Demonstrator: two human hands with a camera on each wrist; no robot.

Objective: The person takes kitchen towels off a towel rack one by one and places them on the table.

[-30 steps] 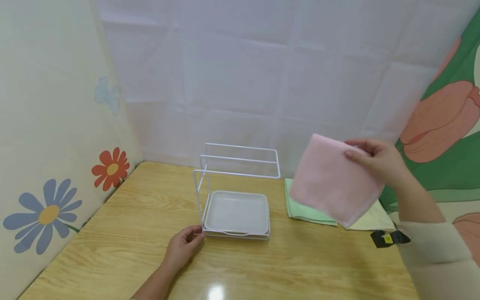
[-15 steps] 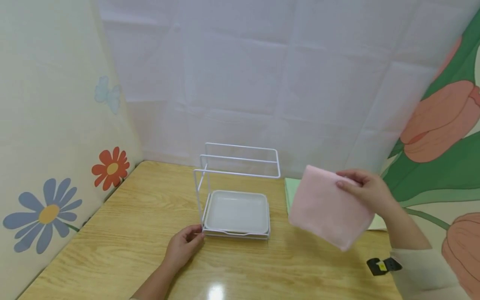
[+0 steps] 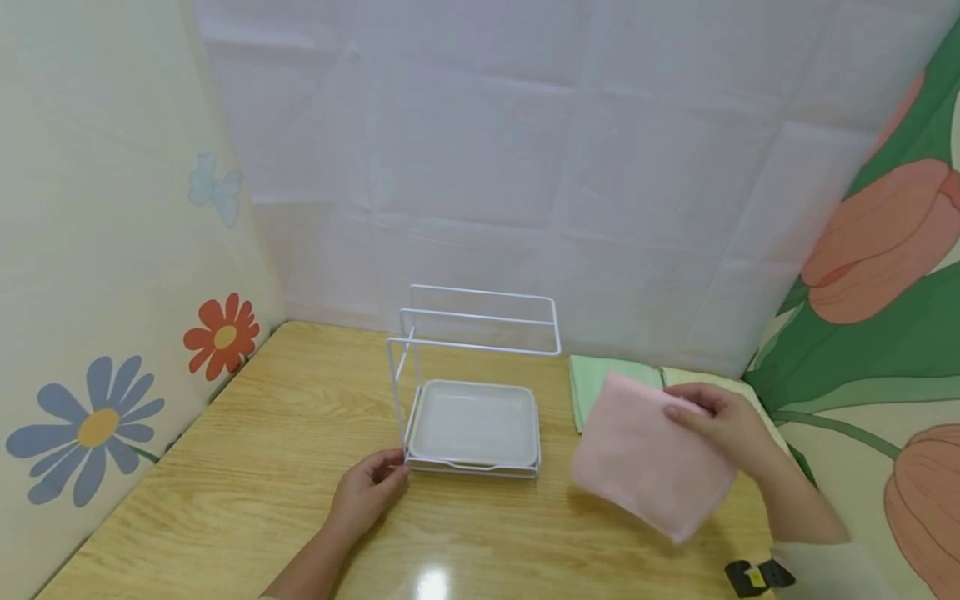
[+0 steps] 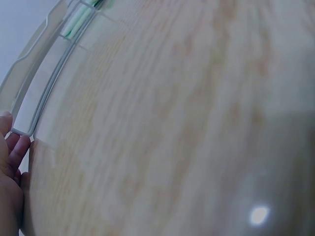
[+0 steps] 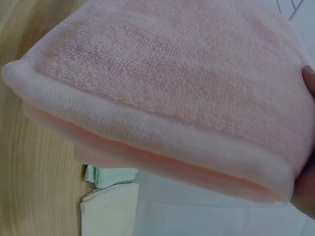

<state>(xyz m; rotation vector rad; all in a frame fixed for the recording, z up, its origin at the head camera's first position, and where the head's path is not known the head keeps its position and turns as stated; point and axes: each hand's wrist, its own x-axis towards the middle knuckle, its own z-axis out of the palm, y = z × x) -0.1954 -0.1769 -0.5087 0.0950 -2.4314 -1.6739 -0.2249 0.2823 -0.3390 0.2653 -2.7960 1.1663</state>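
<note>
A folded pink towel (image 3: pixel 652 458) hangs at a slant in the air, its upper right edge pinched between thumb and fingers of my right hand (image 3: pixel 720 425). The right wrist view shows the towel's (image 5: pixel 162 83) looped pile and folded hem up close. On the table, a white wire rack (image 3: pixel 480 346) carries a shallow white tray (image 3: pixel 474 425) in its base. My left hand (image 3: pixel 367 492) holds the rack's front left corner; in the left wrist view thumb and fingers (image 4: pixel 18 150) are around the corner wire (image 4: pixel 37 115).
A folded green towel (image 3: pixel 592 387) and a folded cream towel (image 3: pixel 705 377) lie side by side at the back right of the wooden table (image 3: pixel 300 400). A white sheet (image 3: pixel 465 167) hangs behind, with printed cloths along both sides.
My right hand has come down and slightly left, bringing the pink towel lower and uncovering more of the green and cream towels. The left hand and rack stay where they were.
</note>
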